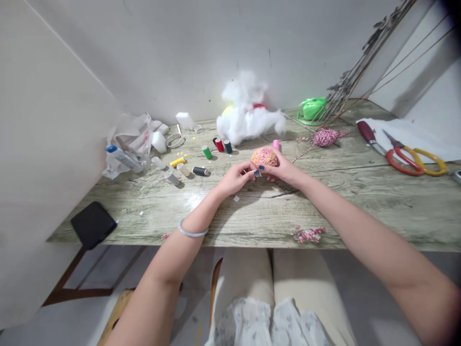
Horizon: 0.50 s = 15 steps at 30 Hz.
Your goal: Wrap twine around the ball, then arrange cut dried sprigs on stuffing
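left hand [235, 179] and right hand [284, 169] curl round a pink-orange yarn ball [264, 156], which could slip if their grip slackens.

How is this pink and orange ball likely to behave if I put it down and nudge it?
The ball may roll, since its visible top is rounded, though the left hand and right hand hide its underside. It probably won't be slippery, as its surface looks bumpy and yarn-like. That same texture suggests it's unlikely to shatter.

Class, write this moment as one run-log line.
left hand: at pink-orange ball; right hand: holding it; behind: white fluff; far right: scissors
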Tool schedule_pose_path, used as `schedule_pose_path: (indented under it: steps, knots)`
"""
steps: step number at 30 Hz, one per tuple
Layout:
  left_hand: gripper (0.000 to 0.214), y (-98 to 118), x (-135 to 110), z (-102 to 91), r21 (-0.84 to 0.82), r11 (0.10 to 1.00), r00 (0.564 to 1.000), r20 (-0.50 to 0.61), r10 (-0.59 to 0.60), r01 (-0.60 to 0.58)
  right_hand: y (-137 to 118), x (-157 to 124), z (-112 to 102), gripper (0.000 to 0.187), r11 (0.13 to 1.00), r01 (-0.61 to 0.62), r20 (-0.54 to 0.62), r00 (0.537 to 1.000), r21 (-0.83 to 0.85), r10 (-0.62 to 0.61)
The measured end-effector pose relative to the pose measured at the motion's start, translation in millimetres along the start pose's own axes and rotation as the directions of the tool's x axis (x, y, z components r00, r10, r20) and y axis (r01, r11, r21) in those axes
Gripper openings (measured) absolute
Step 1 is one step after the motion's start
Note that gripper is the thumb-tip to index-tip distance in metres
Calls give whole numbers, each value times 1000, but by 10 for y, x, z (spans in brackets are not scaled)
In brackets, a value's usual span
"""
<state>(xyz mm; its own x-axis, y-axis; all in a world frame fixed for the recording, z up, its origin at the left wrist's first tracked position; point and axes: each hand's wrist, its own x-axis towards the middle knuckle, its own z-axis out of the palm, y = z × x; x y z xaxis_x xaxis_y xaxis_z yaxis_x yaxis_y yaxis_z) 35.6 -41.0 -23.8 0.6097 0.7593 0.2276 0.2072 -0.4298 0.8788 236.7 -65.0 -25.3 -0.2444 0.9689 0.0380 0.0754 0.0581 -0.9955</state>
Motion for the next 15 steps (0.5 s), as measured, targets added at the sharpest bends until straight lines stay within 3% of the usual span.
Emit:
schedule_pose_path:
  steps: [6,15]
  knots:
    - [35,41,4,23,-61,998,1000,-25,12,-14,22,29,12,73,999,-6,-69,998,41,9]
    - [28,-7,6,15,-63,998,999,-35,19,-21,-19,2,16,77,990,-30,-34,999,141,36]
